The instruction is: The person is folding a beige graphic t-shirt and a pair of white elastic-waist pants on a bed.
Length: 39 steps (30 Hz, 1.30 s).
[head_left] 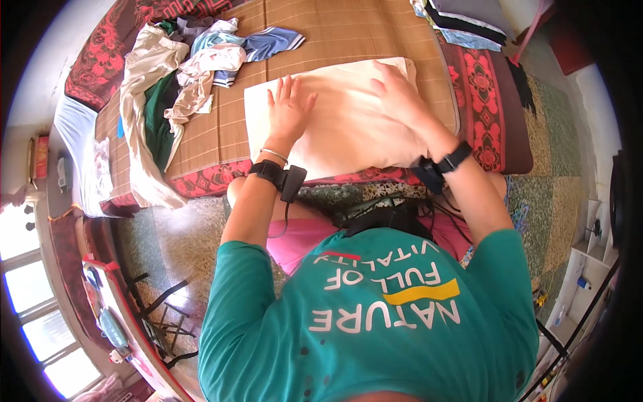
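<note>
A cream folded cloth (345, 137), smooth and roughly rectangular, lies at the near edge of the bed in front of me. My left hand (289, 114) rests flat on its left part, fingers stretched out and thumb apart. Over its right part, near the far right corner, my right hand (400, 97) is seen from the side, thumb apart from the extended fingers. Neither hand grips the cloth. What kind of cloth it is, a garment or a cover, I cannot tell.
Loose crumpled clothes (214, 57) lie on the brown mat at the left, with beige trousers (151, 167) hanging over the bed's near edge. A folded stack of clothes (472, 23) sits at the far right. White shelves (583, 268) stand at the right.
</note>
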Tool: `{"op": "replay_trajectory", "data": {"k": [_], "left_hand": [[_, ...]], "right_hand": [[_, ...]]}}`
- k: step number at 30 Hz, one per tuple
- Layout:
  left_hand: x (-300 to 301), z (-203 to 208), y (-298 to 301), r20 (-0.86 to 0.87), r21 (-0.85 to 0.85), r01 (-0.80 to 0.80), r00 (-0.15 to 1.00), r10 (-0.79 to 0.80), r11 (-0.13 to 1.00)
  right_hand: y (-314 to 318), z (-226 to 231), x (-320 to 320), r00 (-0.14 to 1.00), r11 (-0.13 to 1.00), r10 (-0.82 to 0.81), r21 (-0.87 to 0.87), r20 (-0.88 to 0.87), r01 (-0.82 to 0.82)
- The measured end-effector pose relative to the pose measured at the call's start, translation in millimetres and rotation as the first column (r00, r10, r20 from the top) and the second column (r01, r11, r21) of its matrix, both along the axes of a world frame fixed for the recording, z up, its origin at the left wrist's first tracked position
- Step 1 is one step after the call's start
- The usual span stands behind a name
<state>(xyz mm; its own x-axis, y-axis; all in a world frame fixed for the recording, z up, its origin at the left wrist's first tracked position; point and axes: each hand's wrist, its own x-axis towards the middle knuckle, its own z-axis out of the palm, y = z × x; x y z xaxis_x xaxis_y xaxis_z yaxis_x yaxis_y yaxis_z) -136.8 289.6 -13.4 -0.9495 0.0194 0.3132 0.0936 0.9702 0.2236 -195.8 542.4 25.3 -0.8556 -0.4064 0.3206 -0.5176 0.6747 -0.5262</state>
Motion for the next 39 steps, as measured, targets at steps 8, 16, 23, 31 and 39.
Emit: {"op": "replay_trajectory", "data": {"k": [8, 16, 23, 31, 39], "left_hand": [[-28, 3, -69, -0.058, 0.283, -0.123, 0.988, 0.145, 0.951], [-47, -16, -85, -0.064, 0.255, -0.117, 0.988, 0.137, 0.96], [-51, -23, -78, -0.202, 0.185, -0.236, 0.941, 0.271, 0.954], [-20, -2, -81, -0.202, 0.259, -0.25, 0.931, 0.305, 0.933], [136, -10, -83, 0.149, 0.658, -0.44, 0.872, 0.466, 0.612]], "right_hand": [[-24, -48, 5, 0.979, 0.917, -0.167, 0.346, -0.118, 0.198], [-9, -46, 11, 0.975, 0.913, -0.163, 0.352, -0.152, 0.207], [0, -54, 6, 0.959, 0.901, -0.248, 0.333, -0.135, 0.28], [16, -63, -1, 0.977, 0.954, -0.141, 0.243, -0.162, 0.178], [71, 17, 91, 0.95, 0.934, 0.301, 0.221, -0.075, -0.279]]}}
